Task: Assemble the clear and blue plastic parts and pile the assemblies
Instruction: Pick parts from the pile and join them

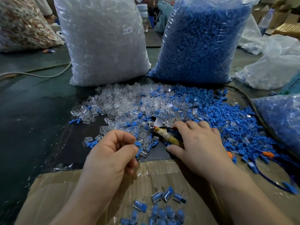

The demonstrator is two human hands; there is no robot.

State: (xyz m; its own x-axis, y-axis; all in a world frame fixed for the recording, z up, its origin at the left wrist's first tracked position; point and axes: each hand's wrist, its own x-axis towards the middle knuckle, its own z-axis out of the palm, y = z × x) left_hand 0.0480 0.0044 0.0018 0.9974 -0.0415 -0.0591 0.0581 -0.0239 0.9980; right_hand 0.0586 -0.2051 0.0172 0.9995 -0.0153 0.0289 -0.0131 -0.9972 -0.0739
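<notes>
At centre we see the left hand [112,153] with its fingers pinching a blue part [138,144], just above the cardboard [65,192] that bears the piled assemblies [162,207]. The right hand [199,143] rests, fingers loosely spread, on a wrapped tool [162,132] amid loose parts [146,103] on the worktop [32,111]. A clear-parts bag [103,41] and a blue-parts bag [203,41] stand across the top.

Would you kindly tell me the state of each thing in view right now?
Left hand, pinches a blue part.
Loose parts, spread mixed on the table.
Tool, lies among the loose parts.
Right hand, rests flat over the tool.
Clear-parts bag, upright and full.
Blue-parts bag, upright and full.
Assemblies, piled on the cardboard.
</notes>
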